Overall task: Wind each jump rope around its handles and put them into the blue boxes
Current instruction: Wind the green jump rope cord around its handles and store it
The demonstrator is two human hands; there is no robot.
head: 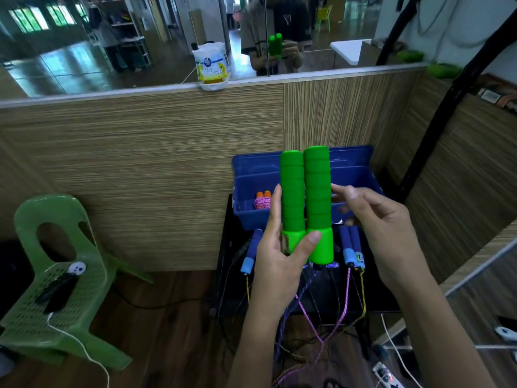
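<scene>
Left of the blue box point(352, 175), by the floor, sits a green plastic chair point(56, 275) with a dark gadget on its seat. Moving in: a wound pink rope with orange handles point(263, 201) already lies inside the box at its left end. Dead in front of the box, the left hand point(279, 256) grips 2 green foam handles point(306, 203) upright and side by side, thumb across their hard plastic collars. Those ribbed foam sleeves look soft, light and grippy, so the collars are the firm place to clamp. Right of them, the right hand point(386, 228) hovers with fingers relaxed, holding nothing. Below the box, blue handles point(353, 246) rest on a dark surface, cords trailing down. Which cord belongs to the green pair? Hard to tell; the tangle runs behind the arms.
</scene>
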